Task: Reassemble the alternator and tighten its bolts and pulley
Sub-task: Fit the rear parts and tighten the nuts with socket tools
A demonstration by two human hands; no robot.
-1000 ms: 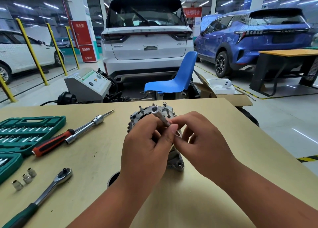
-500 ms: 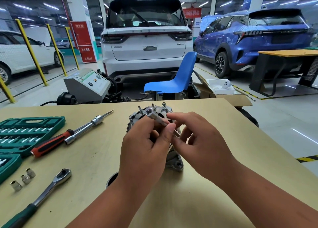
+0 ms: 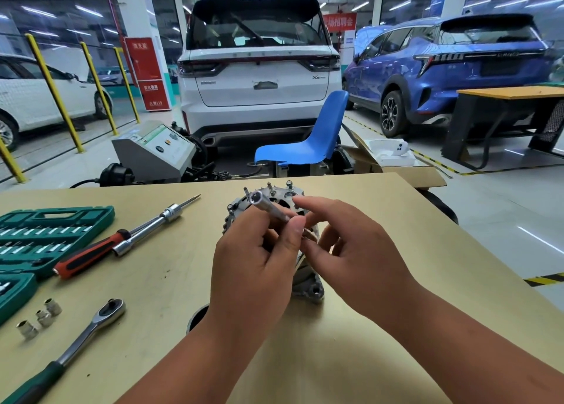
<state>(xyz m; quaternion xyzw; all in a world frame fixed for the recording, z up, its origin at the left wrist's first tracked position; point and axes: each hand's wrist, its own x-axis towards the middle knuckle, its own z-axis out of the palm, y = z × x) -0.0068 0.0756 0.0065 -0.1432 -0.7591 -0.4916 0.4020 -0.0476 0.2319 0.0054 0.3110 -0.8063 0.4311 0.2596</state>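
Table: nothing on it is seen to have moved; the ratchet lies at lower left, well apart from the hands.
Alternator: kept at frame centre on the table, mostly hidden behind the hands, studs up.
Left hand: clamped on the socket, thumb pressed over its lower end.
Right hand: eased off the socket; fingers are now loosely spread and nothing is seen held.
Socket: its open end has been swung toward the left, over the alternator's top.
Meaning: the socket is probably being readied for a bolt; tightening is judged not yet begun.
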